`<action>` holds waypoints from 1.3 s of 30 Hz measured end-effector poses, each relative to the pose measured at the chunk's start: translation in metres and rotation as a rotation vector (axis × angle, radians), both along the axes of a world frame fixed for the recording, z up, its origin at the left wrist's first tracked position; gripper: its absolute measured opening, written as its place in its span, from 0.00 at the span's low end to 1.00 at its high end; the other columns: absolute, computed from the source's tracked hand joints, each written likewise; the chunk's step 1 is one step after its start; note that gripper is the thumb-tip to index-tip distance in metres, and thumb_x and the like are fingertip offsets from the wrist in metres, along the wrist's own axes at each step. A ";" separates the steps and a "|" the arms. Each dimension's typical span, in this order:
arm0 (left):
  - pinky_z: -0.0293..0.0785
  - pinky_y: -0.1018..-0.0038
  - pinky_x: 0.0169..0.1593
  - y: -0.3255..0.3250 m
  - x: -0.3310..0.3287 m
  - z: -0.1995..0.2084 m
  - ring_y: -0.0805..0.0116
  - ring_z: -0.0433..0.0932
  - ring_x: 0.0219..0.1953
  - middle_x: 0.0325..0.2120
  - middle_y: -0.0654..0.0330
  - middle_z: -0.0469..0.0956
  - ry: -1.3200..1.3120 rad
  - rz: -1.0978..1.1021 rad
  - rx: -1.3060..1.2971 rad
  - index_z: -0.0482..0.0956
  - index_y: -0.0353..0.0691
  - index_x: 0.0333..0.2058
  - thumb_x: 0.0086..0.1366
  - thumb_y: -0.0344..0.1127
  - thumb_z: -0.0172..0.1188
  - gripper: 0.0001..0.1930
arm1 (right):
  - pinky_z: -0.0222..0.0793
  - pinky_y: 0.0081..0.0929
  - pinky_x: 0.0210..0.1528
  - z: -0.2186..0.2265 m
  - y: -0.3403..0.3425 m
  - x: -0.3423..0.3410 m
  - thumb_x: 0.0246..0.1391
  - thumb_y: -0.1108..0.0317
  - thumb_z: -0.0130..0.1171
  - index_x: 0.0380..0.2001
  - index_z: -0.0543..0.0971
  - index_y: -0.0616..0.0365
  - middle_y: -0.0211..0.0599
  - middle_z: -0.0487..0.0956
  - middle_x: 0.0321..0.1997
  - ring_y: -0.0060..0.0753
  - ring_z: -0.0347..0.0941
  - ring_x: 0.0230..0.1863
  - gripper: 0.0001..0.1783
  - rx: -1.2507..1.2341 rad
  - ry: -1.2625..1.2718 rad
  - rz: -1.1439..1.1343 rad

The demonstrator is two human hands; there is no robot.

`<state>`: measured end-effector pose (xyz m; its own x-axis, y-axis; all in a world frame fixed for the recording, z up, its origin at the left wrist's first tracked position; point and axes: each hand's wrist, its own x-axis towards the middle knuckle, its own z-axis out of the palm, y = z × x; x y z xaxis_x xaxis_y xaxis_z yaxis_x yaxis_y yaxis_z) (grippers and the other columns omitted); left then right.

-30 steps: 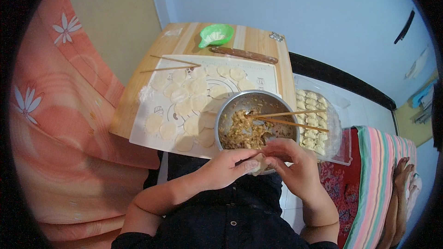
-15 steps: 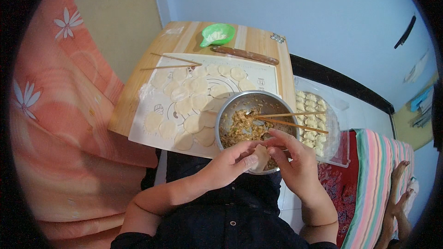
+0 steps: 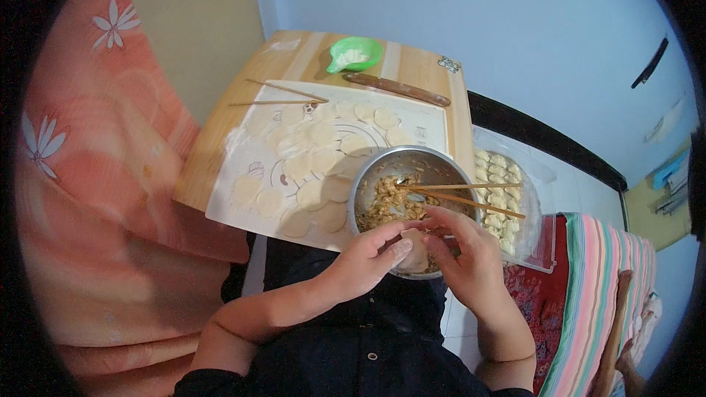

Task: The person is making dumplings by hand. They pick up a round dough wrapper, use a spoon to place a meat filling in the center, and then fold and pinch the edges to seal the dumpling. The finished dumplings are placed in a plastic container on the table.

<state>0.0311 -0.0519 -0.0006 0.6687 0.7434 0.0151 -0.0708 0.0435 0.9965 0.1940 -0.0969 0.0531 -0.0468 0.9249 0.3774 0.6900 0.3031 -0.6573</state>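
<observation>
My left hand [image 3: 375,250] pinches a folded dumpling wrapper [image 3: 415,251] between thumb and fingers, over the near rim of a steel bowl [image 3: 445,167]. Curled in from the other side, my right hand [image 3: 465,251] has its thumb and fingertips at the wrapper's edge. Whether filling lies inside the fold is hidden. Minced filling [image 3: 390,202] covers part of the bowl's bottom, and a pair of chopsticks [image 3: 489,186] rests in it, sticking out over the right rim. Left of the bowl, several round wrappers [image 3: 329,215] overlap on a white mat [image 3: 228,202].
On the wooden table [image 3: 209,151] lie a rolling pin [image 3: 397,89], another pair of chopsticks [image 3: 268,102] and a green scoop of flour [image 3: 357,54]. A clear tray of shaped dumplings [image 3: 498,191] sits lower right. Another person's legs [image 3: 618,323] rest by a striped cloth [image 3: 588,301].
The view has shifted slightly. My hands remain together at the wrapper, with small finger movements along its edge. The other person's legs have moved a little.
</observation>
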 end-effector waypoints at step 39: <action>0.65 0.77 0.52 0.001 0.003 0.009 0.69 0.70 0.51 0.49 0.52 0.70 0.094 0.069 0.201 0.65 0.37 0.54 0.62 0.26 0.50 0.20 | 0.71 0.29 0.28 -0.007 -0.009 0.002 0.41 0.79 0.60 0.39 0.73 0.58 0.40 0.77 0.30 0.39 0.74 0.28 0.18 0.258 -0.122 -0.013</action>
<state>0.0337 -0.0509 0.0080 0.6219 0.7756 0.1078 0.0268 -0.1586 0.9870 0.1959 -0.1062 0.0465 -0.0956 0.7998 0.5925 0.7642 0.4404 -0.4712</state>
